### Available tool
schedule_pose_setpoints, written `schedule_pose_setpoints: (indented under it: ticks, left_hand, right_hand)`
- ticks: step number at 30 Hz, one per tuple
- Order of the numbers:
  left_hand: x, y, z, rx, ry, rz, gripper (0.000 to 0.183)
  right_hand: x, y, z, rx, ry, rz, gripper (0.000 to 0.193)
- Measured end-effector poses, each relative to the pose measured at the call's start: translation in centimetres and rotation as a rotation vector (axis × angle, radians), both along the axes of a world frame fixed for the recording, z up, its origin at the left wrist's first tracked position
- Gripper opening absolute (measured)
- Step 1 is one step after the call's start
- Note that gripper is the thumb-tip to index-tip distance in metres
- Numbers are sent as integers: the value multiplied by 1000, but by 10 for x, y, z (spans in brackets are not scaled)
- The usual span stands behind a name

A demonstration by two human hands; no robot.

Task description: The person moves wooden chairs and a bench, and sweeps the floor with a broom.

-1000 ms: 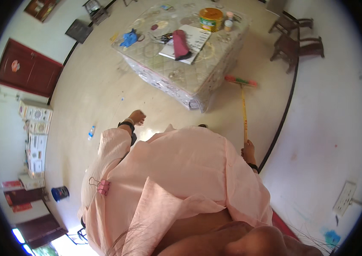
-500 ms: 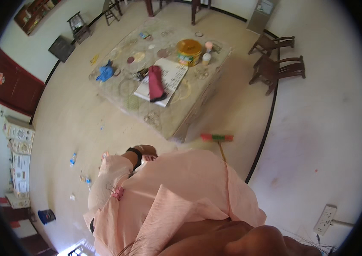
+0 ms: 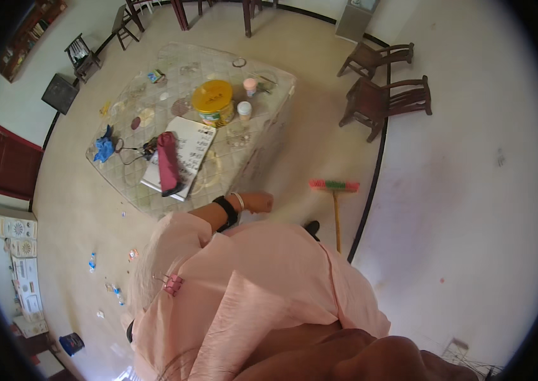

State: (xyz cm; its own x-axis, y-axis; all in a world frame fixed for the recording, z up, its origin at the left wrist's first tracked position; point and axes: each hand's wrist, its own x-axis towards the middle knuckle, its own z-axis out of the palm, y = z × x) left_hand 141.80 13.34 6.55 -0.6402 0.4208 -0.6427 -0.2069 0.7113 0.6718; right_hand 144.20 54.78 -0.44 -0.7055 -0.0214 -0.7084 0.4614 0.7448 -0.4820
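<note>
My left hand (image 3: 258, 202), with a black strap and a pale bracelet at the wrist, is curled into a loose fist in front of my body, near the close corner of a quilted mattress-like block (image 3: 218, 190). Nothing shows in its fingers. My right hand is out of sight. Ahead and to the right is a broom (image 3: 335, 186) with red and green bristles; its yellowish stick runs down behind my pink clothing. On the block lie an open book (image 3: 188, 141), a dark red folded umbrella-like item (image 3: 168, 163), a yellow-lidded tub (image 3: 212, 96) and a blue crumpled bag (image 3: 104, 145).
Two dark wooden chairs (image 3: 365, 106) stand by the right wall. Bottles and scraps of litter (image 3: 92, 262) lie on the floor to the left, along with a dark bucket (image 3: 72, 343). White boxes (image 3: 26, 279) line the left wall. A black shoe (image 3: 312, 229) shows past my clothing.
My left hand has swung forward and to the right, out from beside my clothing. The block and its things now appear further left, and more of the broom's stick shows.
</note>
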Motion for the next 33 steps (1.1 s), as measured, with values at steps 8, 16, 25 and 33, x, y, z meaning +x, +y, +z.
schedule_pose_setpoints:
  ticks: [8,16,25,33]
  left_hand:
    - [-76,30,-38,-35,-6,96,16]
    - [-125,38,-11,-63,99,464,15]
    - [-237,2,-37,83,-64,634,18]
    - [-357,-41,-19,189,85,722,18]
  right_hand:
    - [-129,78,2,-12,17,115,24]
    - [-266,81,6,-34,16,263,23]
    - [-402,33,11,9,2,370,22]
    - [-510,8,40,84,-3,448,22]
